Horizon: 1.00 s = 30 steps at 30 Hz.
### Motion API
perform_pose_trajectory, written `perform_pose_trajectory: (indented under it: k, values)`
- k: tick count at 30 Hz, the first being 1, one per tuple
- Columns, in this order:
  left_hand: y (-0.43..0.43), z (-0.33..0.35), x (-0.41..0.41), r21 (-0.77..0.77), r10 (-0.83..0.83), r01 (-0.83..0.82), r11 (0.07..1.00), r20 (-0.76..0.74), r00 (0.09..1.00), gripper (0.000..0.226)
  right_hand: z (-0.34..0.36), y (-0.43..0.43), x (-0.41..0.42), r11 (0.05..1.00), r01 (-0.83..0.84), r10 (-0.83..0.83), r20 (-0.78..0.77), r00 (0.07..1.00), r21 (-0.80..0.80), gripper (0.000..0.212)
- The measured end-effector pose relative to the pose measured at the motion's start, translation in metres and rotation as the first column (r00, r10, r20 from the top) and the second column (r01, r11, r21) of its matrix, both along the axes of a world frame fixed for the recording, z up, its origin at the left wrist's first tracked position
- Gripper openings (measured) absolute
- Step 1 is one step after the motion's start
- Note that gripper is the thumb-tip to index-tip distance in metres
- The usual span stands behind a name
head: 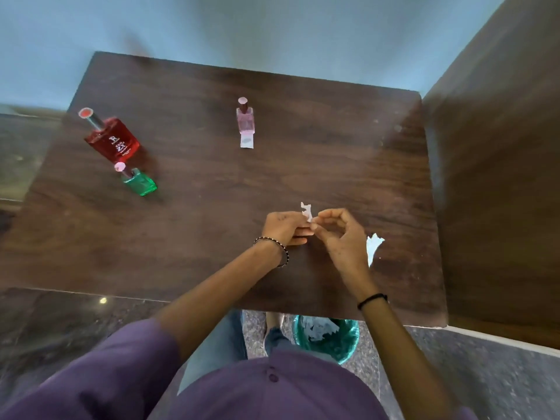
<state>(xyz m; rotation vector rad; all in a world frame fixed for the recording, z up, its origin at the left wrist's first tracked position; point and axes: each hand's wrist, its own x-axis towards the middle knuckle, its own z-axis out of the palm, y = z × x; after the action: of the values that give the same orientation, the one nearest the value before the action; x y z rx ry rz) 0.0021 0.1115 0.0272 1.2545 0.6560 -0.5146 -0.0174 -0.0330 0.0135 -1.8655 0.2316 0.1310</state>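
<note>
We pinch the paper scrap [306, 211] between the curled fingers of our left hand [283, 227] and right hand [342, 234], above the desk [197, 237] toward its near edge; best, we judge, to hold it firmly, gather the loose scrap [373, 245] too, then drop both into the bin [348, 344].

Scrap [373, 247] on tbl [212, 237], bin [348, 344] below

Fingers [321, 217] cover part of paper scrap [306, 211]
</note>
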Motion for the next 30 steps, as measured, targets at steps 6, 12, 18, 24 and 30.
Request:
perform_pose_trajectory:
  k: [6,12,18,24,30]
  values:
    - [0.057,-0.004,0.011,0.042,0.192,-0.192,0.981,-0.004,0.981,0.014,-0.001,0.055,0.033,0.984,-0.173,0.172,-0.013,0.985,-0.032,0.027]
    - [0.121,-0.013,0.013,0.103,0.337,-0.336,0.936,0.004,0.941,0.013,-0.001,0.124,0.068,0.945,-0.326,0.324,-0.07,0.943,-0.01,0.022]
    - [0.169,-0.027,0.007,0.207,0.376,-0.371,0.905,0.018,0.927,0.016,0.003,0.211,0.093,0.861,-0.507,0.508,0.004,0.862,-0.05,0.014]
    - [0.182,-0.032,0.01,0.307,0.414,-0.401,0.863,0.026,0.91,0.025,0.0,0.294,0.108,0.651,-0.752,0.755,-0.009,0.655,-0.098,0.049]
    - [0.186,-0.037,0.008,0.397,0.359,-0.325,0.858,-0.013,0.933,0.015,-0.009,0.328,0.114,0.524,-0.81,0.841,0.014,0.54,-0.263,0.033]
